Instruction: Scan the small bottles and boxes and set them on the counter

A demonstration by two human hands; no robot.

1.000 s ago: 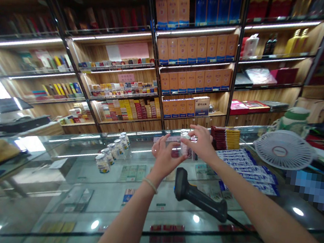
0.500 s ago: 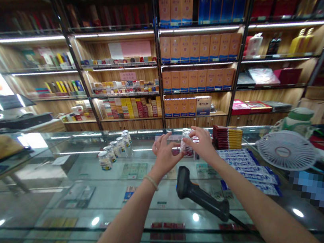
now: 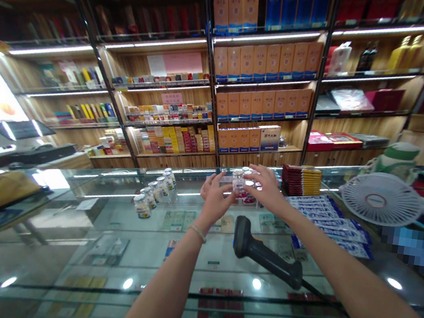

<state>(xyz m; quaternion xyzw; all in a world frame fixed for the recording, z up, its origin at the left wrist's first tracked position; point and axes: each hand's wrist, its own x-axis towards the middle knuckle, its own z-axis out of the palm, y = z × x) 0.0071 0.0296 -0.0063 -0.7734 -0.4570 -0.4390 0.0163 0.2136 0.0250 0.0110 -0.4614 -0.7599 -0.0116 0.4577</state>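
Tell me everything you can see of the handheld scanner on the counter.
The scanner is dark, plastic-looking, with a bulky head, a small orange accent and a long handle. It lies on the glass counter, head leftward, cable leaving the handle's lower-right end. Neither hand touches it. Its scanning window isn't discernible.

Bare forearms [image 3: 170,274] lead to ungloved fingers [image 3: 214,181], with a thin pale bracelet [image 3: 198,232] around the left wrist.

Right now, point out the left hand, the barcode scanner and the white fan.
Left hand [image 3: 215,197]: head view, its back.
Barcode scanner [image 3: 267,258]: head view, its handle.
White fan [image 3: 378,201]: head view, grille centre.
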